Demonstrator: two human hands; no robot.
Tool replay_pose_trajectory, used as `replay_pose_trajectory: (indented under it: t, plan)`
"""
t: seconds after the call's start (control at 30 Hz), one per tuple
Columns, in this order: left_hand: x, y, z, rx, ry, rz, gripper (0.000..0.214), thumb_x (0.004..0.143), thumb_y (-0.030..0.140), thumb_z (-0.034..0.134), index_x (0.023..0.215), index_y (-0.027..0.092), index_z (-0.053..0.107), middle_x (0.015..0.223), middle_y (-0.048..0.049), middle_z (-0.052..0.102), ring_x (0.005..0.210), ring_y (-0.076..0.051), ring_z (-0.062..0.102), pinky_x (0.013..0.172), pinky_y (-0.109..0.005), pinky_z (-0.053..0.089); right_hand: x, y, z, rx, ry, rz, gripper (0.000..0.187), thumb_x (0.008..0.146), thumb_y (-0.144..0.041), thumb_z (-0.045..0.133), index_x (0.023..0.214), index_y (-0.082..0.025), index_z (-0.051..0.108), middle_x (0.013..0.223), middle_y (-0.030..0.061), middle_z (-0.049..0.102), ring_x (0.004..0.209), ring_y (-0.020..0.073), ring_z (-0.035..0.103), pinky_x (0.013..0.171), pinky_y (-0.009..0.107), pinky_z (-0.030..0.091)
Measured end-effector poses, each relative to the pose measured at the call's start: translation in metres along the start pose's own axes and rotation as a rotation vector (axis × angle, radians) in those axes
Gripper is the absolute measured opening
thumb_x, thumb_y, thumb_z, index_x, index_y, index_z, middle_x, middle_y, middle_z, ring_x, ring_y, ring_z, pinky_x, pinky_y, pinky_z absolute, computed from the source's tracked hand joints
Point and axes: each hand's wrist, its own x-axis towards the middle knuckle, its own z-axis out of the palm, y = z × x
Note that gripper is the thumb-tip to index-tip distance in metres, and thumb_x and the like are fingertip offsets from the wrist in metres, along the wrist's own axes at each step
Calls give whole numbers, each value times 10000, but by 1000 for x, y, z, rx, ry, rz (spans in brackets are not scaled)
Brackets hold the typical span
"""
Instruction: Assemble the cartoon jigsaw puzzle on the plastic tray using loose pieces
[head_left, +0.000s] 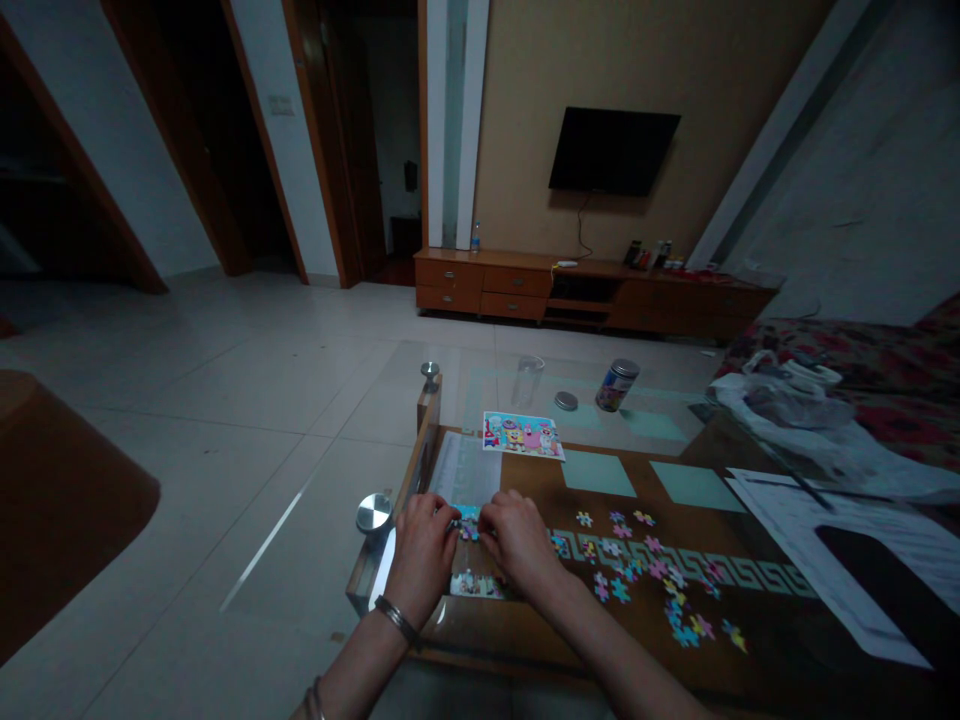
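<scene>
Two hands work close together at the near edge of the tabletop (525, 480): the left hand (424, 555) and right hand (517, 540) curl downward, their fingers (489, 517) nearly meeting over a small patch of blue jigsaw pieces (469, 522). Whether they pinch one piece or only press, I cannot tell. Loose pieces (637, 585) lie scattered just right of the right fingers, and a cartoon picture card (523, 435) sits well ahead of them. Light, even fingertip pressure suits pieces this small. The hands hide most of the patch, and dim light blurs the loose pieces' shapes.
</scene>
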Motion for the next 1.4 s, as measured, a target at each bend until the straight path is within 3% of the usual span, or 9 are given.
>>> replay_pose_trajectory:
  t: [1.4]
  plan:
    - [-3, 5, -4, -4, -17, -2, 200, 846, 125, 476, 923, 198, 646, 998, -60, 568, 1023, -245, 484, 872, -400, 377, 11, -10, -9, -72, -99, 96, 206, 859, -174, 520, 883, -174, 725, 961, 107, 694, 970, 233, 584, 781, 289, 370]
